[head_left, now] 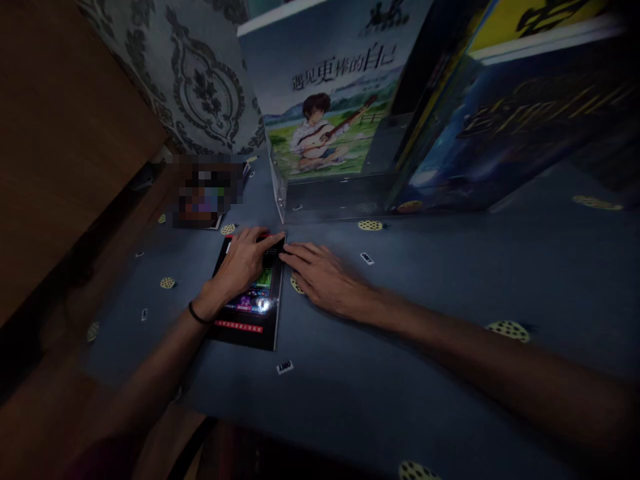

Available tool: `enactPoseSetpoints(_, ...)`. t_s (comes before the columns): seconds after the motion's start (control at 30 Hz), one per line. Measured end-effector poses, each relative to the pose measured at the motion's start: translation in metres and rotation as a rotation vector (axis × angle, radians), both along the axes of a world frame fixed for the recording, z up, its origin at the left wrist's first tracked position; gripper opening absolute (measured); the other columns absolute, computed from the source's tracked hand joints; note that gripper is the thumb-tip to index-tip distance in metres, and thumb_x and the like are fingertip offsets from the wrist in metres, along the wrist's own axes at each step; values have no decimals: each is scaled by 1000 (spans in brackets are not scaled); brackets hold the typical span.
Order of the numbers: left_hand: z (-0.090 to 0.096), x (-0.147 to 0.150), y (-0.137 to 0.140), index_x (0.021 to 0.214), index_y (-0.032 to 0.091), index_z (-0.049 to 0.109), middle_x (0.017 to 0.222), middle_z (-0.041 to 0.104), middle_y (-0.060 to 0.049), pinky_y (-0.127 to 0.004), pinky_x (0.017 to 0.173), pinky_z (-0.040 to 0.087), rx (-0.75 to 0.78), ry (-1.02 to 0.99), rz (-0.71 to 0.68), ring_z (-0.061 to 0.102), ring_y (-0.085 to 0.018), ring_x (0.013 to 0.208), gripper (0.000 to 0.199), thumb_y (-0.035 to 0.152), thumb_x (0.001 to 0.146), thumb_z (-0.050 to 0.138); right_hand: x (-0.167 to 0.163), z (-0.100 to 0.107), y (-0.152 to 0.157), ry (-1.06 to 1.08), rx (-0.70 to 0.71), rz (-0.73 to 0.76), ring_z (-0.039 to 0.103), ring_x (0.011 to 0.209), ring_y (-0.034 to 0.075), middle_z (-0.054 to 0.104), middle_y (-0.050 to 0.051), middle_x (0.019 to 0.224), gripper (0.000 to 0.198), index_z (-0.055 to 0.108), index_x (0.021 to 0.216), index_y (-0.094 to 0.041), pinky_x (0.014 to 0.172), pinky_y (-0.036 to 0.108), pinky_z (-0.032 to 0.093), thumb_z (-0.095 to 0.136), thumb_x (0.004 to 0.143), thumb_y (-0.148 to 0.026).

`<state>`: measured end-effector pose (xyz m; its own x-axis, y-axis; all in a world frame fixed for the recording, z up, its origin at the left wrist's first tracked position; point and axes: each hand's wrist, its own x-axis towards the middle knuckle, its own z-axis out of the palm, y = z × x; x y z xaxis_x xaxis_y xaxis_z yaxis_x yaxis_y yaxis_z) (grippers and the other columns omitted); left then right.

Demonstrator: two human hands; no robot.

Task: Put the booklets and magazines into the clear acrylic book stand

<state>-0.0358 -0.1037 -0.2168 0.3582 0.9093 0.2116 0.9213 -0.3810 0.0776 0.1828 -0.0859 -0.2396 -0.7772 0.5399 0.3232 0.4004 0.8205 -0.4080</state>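
Note:
A thin black book [250, 335] with red strips and bright pictures on its cover lies on the blue cloth. My left hand [244, 260], a dark band on its wrist, rests spread over the upper part of the cover and hides some of it. My right hand [327, 283] reaches in from the right with fingers stretched out. Its fingertips meet the book's right edge near the top corner. Neither hand is wrapped around anything.
Behind my hands, a clear stand [325, 197] holds an upright book [330, 80] with a guitar player on it. More books [465, 147] stand to its right. A blurred-out stack [205, 193] lies at the back left, near a patterned wall [205, 80]. The cloth [425, 267] has pineapple prints.

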Motion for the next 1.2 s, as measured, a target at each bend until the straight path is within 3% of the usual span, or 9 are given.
enactPoseSetpoints(0.27,1,-13,-6,141,28,61,138,59,-11,-49,109,47,-12,-98,-103,56,-26,129,46,14,102,40,2,2,-2,-4,-8,-3,53,134,32,60,16,145,44,60,140,-15,107,57,48,46,98,-17)
enactPoseSetpoints(0.5,9,-24,-40,145,15,54,149,53,-18,-54,114,44,-63,-68,-20,51,-31,139,45,35,105,46,2,2,-2,27,2,4,53,133,32,62,16,143,44,61,139,-15,108,58,47,47,97,-17)
enactPoseSetpoints(0.83,11,-13,-66,142,26,58,149,51,-13,-55,113,44,-70,-97,-147,48,-29,139,39,26,106,43,4,-2,1,85,-8,26,55,130,33,62,17,143,44,61,139,-14,107,61,47,43,99,-20)
enactPoseSetpoints(1.2,25,-12,-104,141,37,58,154,47,-7,-59,115,40,-213,-142,-249,44,-27,143,43,17,105,45,4,-11,4,137,27,102,52,135,32,63,12,144,41,66,134,-19,109,57,45,43,101,-23)
